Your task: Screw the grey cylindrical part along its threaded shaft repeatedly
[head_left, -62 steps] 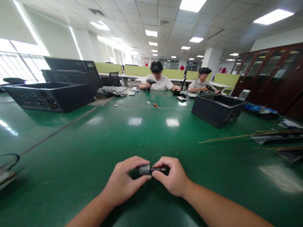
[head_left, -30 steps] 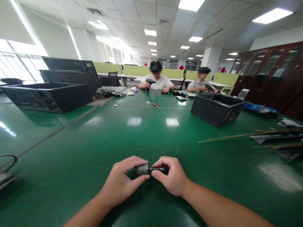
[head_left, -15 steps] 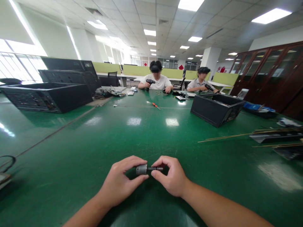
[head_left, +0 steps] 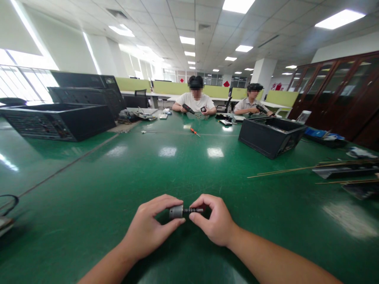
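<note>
Just above the green table (head_left: 177, 165), near its front edge, both hands meet on one small part. My left hand (head_left: 149, 228) pinches a short grey metal cylinder (head_left: 176, 212) between thumb and fingers. A thin dark threaded shaft (head_left: 194, 210) sticks out of the cylinder's right end, and my right hand (head_left: 214, 221) pinches that shaft with thumb and forefinger. The two pieces are lined up end to end and joined. Both hands are closed.
Black computer cases (head_left: 59, 122) stand at the left and another black case (head_left: 271, 138) at the right. Thin rods and flat panels (head_left: 340, 171) lie at far right. A red-handled screwdriver (head_left: 194, 131) lies mid-table. Two people sit at the far end with tools. A cable (head_left: 8, 201) lies at left.
My hands and the part have barely shifted, a little to the left. The person at the far end has lowered the tool towards the table.
</note>
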The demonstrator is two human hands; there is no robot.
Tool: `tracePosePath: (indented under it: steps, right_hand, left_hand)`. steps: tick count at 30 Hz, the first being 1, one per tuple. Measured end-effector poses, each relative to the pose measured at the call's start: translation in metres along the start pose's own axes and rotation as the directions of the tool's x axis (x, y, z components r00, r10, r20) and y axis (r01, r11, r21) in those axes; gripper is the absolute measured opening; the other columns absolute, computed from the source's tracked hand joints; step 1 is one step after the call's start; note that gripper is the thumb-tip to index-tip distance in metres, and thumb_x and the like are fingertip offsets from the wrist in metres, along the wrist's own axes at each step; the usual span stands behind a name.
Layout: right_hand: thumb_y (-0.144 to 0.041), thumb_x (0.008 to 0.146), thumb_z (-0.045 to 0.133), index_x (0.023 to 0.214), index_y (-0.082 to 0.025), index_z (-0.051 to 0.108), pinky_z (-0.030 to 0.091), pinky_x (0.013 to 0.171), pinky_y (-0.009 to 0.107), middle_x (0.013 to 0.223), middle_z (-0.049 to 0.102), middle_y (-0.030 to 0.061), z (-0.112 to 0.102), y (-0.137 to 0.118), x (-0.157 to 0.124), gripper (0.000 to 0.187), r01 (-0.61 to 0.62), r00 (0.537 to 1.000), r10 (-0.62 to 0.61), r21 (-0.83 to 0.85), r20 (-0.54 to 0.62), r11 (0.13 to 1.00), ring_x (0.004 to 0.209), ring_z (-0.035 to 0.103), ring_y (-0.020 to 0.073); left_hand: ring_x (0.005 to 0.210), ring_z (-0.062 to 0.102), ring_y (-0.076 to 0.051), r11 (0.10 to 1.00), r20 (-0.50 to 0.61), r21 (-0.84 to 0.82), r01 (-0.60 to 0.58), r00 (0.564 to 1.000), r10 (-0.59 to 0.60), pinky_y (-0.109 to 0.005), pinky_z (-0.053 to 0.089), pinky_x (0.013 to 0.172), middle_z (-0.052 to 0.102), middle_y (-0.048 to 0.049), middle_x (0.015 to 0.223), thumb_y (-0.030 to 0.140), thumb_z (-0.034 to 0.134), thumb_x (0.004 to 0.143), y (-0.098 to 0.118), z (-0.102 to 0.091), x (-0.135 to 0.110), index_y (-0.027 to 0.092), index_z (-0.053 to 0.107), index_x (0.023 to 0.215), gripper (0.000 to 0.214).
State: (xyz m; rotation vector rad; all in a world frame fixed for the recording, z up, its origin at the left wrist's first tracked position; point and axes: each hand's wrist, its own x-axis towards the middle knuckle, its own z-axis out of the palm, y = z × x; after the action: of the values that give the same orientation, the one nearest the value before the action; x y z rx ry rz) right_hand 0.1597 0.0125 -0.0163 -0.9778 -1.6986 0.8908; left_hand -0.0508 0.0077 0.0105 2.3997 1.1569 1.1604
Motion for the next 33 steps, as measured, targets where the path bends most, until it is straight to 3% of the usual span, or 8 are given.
tracePosePath:
  steps: [33]
  right_hand:
    - [-0.018, 0.073, 0.068, 0.078, -0.016, 0.069, 0.044, 0.066, 0.026, 0.07, 0.064, 0.001, -0.0006, -0.0024, 0.0001, 0.005, -0.004, 0.999, 0.005, 0.04, -0.042, 0.999, 0.067, 0.057, 0.0152]
  left_hand:
    - [0.084, 0.071, -0.016, 1.0, -0.019, 0.016, -0.024, 1.0, 0.024, -0.023, 0.056, 0.077, 0.074, -0.0007, 0.094, 0.023, 0.077, 0.079, -0.0016, -0.0017, 0.0013, 0.024, 0.072, 0.102, 0.024]
